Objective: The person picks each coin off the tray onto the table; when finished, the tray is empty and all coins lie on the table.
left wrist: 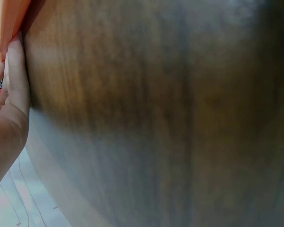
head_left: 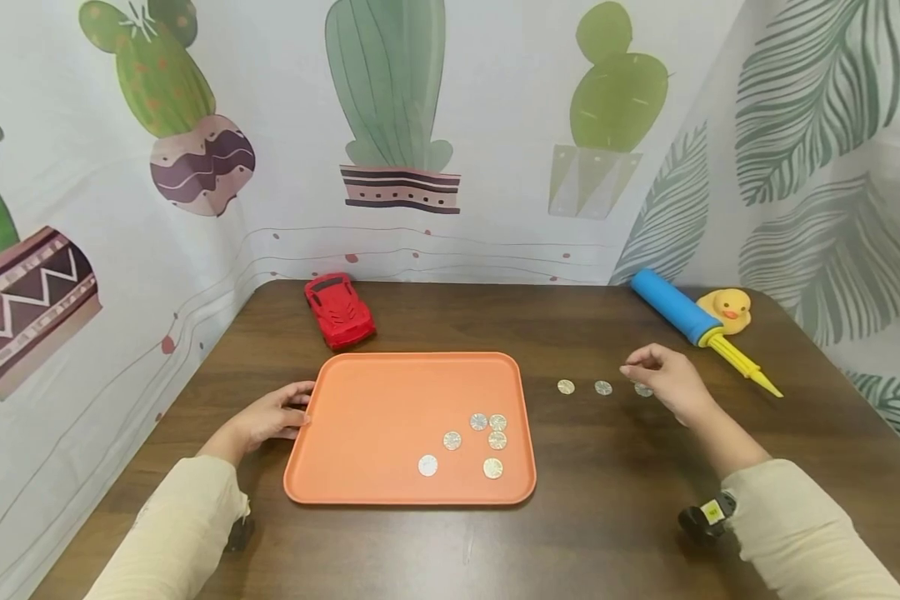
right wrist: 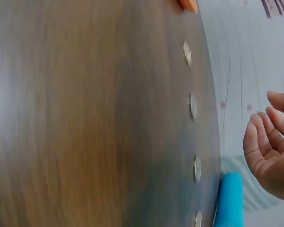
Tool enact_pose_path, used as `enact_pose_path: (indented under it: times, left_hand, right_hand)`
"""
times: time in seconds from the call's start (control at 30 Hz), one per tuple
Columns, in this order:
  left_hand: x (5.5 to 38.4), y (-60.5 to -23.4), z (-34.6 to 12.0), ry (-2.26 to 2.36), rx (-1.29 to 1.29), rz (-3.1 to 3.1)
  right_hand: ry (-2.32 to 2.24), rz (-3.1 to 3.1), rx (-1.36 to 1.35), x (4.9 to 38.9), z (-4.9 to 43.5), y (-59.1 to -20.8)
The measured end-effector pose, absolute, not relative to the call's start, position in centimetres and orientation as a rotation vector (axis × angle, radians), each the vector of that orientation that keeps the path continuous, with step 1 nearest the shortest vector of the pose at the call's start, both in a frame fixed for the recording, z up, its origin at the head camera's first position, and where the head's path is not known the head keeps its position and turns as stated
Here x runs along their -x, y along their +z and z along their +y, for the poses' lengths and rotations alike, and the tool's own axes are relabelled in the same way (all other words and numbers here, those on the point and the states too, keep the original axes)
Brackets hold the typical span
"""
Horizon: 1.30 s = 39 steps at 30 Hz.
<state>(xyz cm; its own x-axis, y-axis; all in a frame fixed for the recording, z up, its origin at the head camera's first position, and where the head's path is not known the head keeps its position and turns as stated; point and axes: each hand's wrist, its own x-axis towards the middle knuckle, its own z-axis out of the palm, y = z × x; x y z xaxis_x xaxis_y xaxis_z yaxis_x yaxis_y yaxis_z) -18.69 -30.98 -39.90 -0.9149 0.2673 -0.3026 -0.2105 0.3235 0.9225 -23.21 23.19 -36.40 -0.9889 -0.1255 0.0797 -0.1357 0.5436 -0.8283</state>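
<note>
At the left edge of the orange tray (head_left: 390,400), my left hand (head_left: 270,415) grips the rim, with fingers and thumb against it. Several coins lie on the tray's right half, among them a silver coin (head_left: 427,465) and a gold coin (head_left: 492,468). Right of the tray runs a row of coins on the table, including a gold coin (head_left: 566,387) and a silver coin (head_left: 603,387). Over the row's right end hovers my right hand (head_left: 671,379), fingers loosely bent. Its thumb and forefinger stand apart with nothing between them in the right wrist view. It partly covers another coin (head_left: 643,389).
A red toy car (head_left: 340,310) sits behind the tray on the left. At the back right, a blue and yellow pump (head_left: 675,308) lies beside a yellow rubber duck (head_left: 729,310). A patterned cloth (head_left: 495,125) hangs behind the brown table (head_left: 457,542).
</note>
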Motion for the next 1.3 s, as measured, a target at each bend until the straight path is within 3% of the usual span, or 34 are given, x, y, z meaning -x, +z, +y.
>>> enact_pose_path:
  times: [0.57,1.3]
  left_hand:
    - [18.6,-39.6,-30.9,1.641,-0.056,2.184]
    - [18.6,-40.0,-31.0,1.656,-0.056,2.18]
  right_hand:
    - [1.892,-2.648,-0.47,22.8,16.2,-36.5]
    - [1.848,-2.768,-0.637,22.8,10.5,-38.3]
